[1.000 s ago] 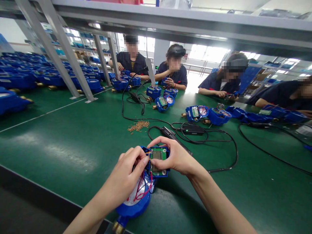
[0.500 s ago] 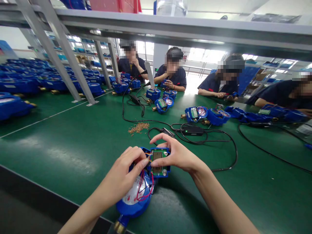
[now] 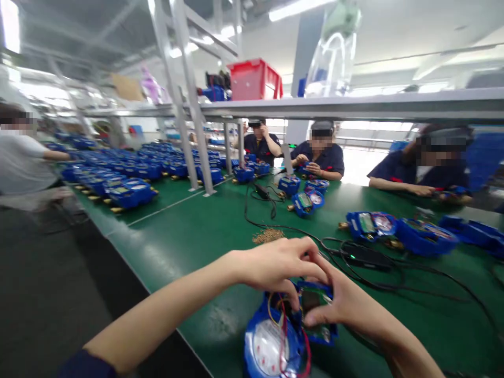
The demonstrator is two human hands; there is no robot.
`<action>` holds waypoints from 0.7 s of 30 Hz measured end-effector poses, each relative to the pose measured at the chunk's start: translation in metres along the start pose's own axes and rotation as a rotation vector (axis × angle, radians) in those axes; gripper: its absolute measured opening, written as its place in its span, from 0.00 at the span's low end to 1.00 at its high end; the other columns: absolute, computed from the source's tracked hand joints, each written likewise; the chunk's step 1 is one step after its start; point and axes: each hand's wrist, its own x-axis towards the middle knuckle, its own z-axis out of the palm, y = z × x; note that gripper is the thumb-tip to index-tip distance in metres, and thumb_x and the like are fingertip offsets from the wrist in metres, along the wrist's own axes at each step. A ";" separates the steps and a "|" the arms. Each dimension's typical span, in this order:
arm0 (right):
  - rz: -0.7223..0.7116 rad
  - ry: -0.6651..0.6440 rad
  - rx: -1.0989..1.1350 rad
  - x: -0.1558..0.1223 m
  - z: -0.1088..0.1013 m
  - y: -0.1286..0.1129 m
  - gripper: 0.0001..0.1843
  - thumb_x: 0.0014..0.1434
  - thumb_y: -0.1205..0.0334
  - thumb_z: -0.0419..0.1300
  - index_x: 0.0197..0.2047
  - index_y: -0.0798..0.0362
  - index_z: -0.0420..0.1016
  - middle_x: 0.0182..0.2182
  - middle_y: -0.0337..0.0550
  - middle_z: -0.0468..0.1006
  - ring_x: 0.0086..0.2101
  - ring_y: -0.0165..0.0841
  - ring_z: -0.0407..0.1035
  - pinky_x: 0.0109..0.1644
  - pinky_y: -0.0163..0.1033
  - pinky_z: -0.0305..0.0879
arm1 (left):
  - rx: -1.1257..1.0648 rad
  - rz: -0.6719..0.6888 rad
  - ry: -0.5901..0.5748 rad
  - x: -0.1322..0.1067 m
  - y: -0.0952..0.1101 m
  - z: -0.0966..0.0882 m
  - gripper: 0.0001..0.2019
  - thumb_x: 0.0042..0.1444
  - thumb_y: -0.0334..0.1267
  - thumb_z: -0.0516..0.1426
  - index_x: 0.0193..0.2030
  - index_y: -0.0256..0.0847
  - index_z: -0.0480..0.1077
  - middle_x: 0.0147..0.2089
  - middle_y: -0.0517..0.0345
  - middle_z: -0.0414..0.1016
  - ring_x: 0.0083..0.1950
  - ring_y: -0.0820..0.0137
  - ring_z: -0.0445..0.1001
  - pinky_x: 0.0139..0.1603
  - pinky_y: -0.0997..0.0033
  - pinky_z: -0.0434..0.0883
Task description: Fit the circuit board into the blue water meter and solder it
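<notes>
- From my distant seat, I see the opened water meter [image 3: 268,346] at the near edge of the green table [image 3: 192,236], its dial upward; being so near the edge, it could slide off, I think, if it is pushed.
- My left hand [image 3: 271,262] is bent over the opening, fingers curled; its tips are partly hidden, so I cannot tell if they pinch a wire or only touch.
- My right hand [image 3: 340,294] holds the display housing [image 3: 333,336] at the side of the dial, its thumb across the circuit board [image 3: 311,300]. Too strong a thumb could crack the screen or bend the board.
- The red wires [image 3: 307,354] make a loose loop over the dial. If the housing is turned or pulled away, the loop could catch, and a joint might break.
- Both hands meet closely here, so one could knock the other.
- Beyond them lies the pile of brass-coloured screws [image 3: 268,235], near the black cable [image 3: 294,227]; a dragged cable could scatter them.
</notes>
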 end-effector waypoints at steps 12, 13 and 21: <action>-0.181 0.194 -0.096 0.027 -0.020 0.086 0.68 0.14 0.23 0.70 0.58 0.47 0.64 0.55 0.55 0.73 0.59 0.61 0.65 0.63 0.51 0.65 | 0.139 0.188 -0.114 0.010 -0.016 -0.005 0.34 0.55 0.50 0.64 0.65 0.34 0.66 0.66 0.50 0.67 0.62 0.57 0.66 0.56 0.63 0.67; -0.174 0.190 -0.060 0.028 -0.020 0.087 0.68 0.15 0.22 0.69 0.58 0.46 0.61 0.56 0.54 0.72 0.59 0.60 0.65 0.63 0.50 0.65 | 0.122 0.213 -0.135 0.012 -0.018 -0.006 0.34 0.56 0.50 0.63 0.65 0.32 0.66 0.66 0.48 0.67 0.65 0.58 0.64 0.58 0.64 0.66; -0.126 0.040 0.020 0.026 -0.020 0.070 0.70 0.14 0.23 0.70 0.61 0.42 0.56 0.55 0.53 0.72 0.56 0.59 0.69 0.58 0.47 0.70 | -0.071 0.248 -0.303 0.026 -0.015 -0.006 0.33 0.57 0.44 0.63 0.62 0.18 0.65 0.64 0.41 0.70 0.69 0.64 0.64 0.58 0.80 0.68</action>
